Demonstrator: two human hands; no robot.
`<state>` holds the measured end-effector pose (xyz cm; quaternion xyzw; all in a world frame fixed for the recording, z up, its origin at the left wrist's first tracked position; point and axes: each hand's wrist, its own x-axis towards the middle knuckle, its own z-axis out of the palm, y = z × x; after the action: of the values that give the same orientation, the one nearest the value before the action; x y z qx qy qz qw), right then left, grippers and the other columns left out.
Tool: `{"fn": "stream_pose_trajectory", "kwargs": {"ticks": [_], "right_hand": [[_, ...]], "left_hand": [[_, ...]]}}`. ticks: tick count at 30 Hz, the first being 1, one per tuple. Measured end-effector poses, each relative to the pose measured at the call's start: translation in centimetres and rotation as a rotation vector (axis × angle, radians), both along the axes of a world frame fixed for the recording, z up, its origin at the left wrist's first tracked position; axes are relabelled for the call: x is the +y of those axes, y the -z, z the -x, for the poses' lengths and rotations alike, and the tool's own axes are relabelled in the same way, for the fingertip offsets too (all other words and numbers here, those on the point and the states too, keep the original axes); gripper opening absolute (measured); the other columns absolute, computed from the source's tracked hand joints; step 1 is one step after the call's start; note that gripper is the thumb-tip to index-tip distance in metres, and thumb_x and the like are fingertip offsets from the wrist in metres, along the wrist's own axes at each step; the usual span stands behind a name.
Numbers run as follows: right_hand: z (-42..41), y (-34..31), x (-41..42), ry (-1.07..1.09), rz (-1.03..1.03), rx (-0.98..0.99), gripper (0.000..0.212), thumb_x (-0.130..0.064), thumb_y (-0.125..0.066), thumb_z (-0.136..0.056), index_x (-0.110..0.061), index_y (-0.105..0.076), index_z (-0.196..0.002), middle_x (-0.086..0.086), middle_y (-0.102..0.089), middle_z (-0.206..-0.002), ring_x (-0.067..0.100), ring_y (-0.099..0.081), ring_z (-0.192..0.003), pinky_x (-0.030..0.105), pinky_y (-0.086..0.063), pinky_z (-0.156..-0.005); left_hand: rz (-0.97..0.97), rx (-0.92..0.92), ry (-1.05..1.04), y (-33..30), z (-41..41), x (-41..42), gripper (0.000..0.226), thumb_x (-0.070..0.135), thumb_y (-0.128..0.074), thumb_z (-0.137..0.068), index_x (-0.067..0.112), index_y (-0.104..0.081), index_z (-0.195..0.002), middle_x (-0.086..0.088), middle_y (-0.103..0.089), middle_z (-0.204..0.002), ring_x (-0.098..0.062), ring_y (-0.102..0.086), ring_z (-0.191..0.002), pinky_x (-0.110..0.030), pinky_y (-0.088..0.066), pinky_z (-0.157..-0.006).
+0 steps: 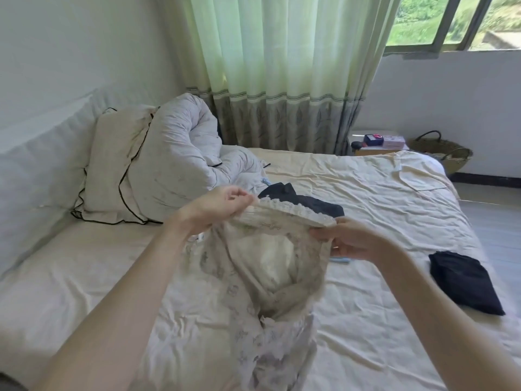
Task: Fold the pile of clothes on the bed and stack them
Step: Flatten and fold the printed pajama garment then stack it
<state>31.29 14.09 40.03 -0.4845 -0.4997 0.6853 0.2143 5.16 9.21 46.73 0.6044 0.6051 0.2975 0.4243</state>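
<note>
Lace top: cream lace garment (270,266), see-through with a scalloped trim along the top edge, held up over the middle of the bed (352,320); its lower part hangs down and bunches toward the near edge of the frame.
Left hand: left hand (217,206) is up at the left end of the trim, fingers curled in and pinching the lace between thumb and fingertips.
Right hand: right hand (349,239) has the right end of the same trim, thumb on top and fingers tucked under, clamped on the fabric. So the top edge is stretched out between the two hands.
Dark pile: a crumpled dark navy garment (301,200) lies on the sheet just behind the lace, partly hidden by it.
Folded piece: a folded dark garment (465,280) sits flat on the right side of the bed, well apart from the crumpled one.
Blue bit: a small light-blue item (341,260) peeks out on the sheet just under the right hand, can't tell what it is.
Bedding: pillow with black piping (112,170) leans at the head of the bed, rolled-up white duvet (183,153) right beside it.
Background: pale green curtain (282,66) over the window, woven basket (442,153) on the floor in the far corner, small nightstand (377,145) with boxes on it next to that.
</note>
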Motion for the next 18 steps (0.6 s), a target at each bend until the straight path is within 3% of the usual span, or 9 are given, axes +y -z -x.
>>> {"fn": "stream_pose_trajectory", "kwargs": {"ticks": [2,4,6,8,10,12,14,15,18], "right_hand": [[-0.5,-0.8,0.5,-0.091,0.136,0.189,0.014,-0.008,-0.069,-0.074,-0.001,-0.073,-0.085,0.013,-0.073,-0.084,0.023,-0.072,-0.076,0.032,-0.058,-0.063],[-0.2,-1.3,0.8,-0.114,0.165,0.288,0.015,-0.007,-0.065,-0.075,-0.003,-0.076,-0.083,0.014,-0.073,-0.086,0.024,-0.072,-0.077,0.034,-0.058,-0.066],[0.3,-1.5,1.3,-0.091,0.186,0.337,0.017,-0.007,-0.060,-0.078,-0.007,-0.076,-0.083,0.009,-0.073,-0.086,0.020,-0.071,-0.076,0.034,-0.059,-0.069],[0.9,-1.5,1.6,-0.065,0.170,0.289,0.020,-0.006,-0.058,-0.084,-0.016,-0.076,-0.080,0.001,-0.072,-0.085,0.015,-0.068,-0.079,0.033,-0.056,-0.076],[1.9,-0.9,1.6,-0.046,-0.017,0.069,0.029,-0.002,-0.054,-0.090,-0.021,-0.074,-0.079,-0.005,-0.068,-0.079,0.012,-0.062,-0.080,0.024,-0.050,-0.073],[3.3,0.4,1.1,-0.040,-0.439,-0.396,0.024,-0.006,-0.049,-0.092,-0.015,-0.068,-0.081,-0.008,-0.058,-0.065,0.015,-0.056,-0.072,0.008,-0.035,-0.053],[4.6,2.3,0.2,-0.017,-0.656,-0.700,0.027,-0.020,-0.045,-0.097,-0.009,-0.059,-0.076,-0.005,-0.047,-0.060,0.019,-0.049,-0.066,0.015,-0.030,-0.045],[5.1,3.3,-0.2,0.011,-0.593,-0.656,0.030,-0.025,-0.045,-0.098,-0.008,-0.054,-0.075,-0.001,-0.044,-0.059,0.020,-0.046,-0.064,0.019,-0.028,-0.047],[5.3,4.3,-1.0,0.120,-0.060,-0.070,0.025,-0.012,-0.046,-0.098,-0.008,-0.055,-0.075,0.007,-0.039,-0.064,0.020,-0.037,-0.057,0.028,-0.027,-0.054]], "left_hand": [[0.113,0.018,0.108,0.8,2.2,-1.1,0.052,0.056,-0.064,-0.071,0.011,-0.064,-0.100,0.010,-0.064,-0.091,-0.002,-0.057,-0.081,-0.015,-0.039,-0.069],[0.242,-0.027,0.207,2.1,4.0,-2.5,0.039,0.047,-0.070,-0.071,0.010,-0.068,-0.082,0.010,-0.058,-0.075,-0.003,-0.053,-0.070,-0.013,-0.037,-0.063],[0.328,-0.023,0.157,3.3,5.2,-3.7,0.025,0.039,-0.070,-0.072,0.017,-0.063,-0.063,0.008,-0.051,-0.064,-0.005,-0.048,-0.061,-0.014,-0.038,-0.058],[0.329,0.028,0.040,4.1,6.1,-4.5,0.022,0.039,-0.067,-0.075,0.020,-0.066,-0.064,0.009,-0.052,-0.065,-0.003,-0.049,-0.061,-0.017,-0.044,-0.061],[0.291,-0.096,-0.103,4.3,6.6,-5.0,0.013,0.028,-0.064,-0.085,0.021,-0.071,-0.077,0.009,-0.056,-0.069,-0.003,-0.052,-0.062,-0.021,-0.052,-0.059],[0.270,-0.395,-0.199,3.9,6.5,-5.4,0.009,0.017,-0.060,-0.086,0.013,-0.068,-0.089,0.000,-0.063,-0.075,-0.010,-0.061,-0.065,-0.027,-0.058,-0.061],[0.262,-0.670,-0.266,4.0,6.0,-5.9,0.014,0.017,-0.059,-0.079,0.009,-0.067,-0.087,-0.008,-0.065,-0.078,-0.019,-0.064,-0.068,-0.034,-0.058,-0.069],[0.254,-0.761,-0.288,4.0,5.7,-6.2,0.012,0.018,-0.059,-0.076,0.012,-0.068,-0.081,-0.007,-0.063,-0.076,-0.019,-0.063,-0.067,-0.036,-0.055,-0.069],[0.209,-1.038,-0.343,4.9,4.9,-6.8,0.016,0.015,-0.053,-0.080,0.012,-0.067,-0.086,-0.005,-0.065,-0.077,-0.015,-0.066,-0.066,-0.030,-0.057,-0.063]]}}
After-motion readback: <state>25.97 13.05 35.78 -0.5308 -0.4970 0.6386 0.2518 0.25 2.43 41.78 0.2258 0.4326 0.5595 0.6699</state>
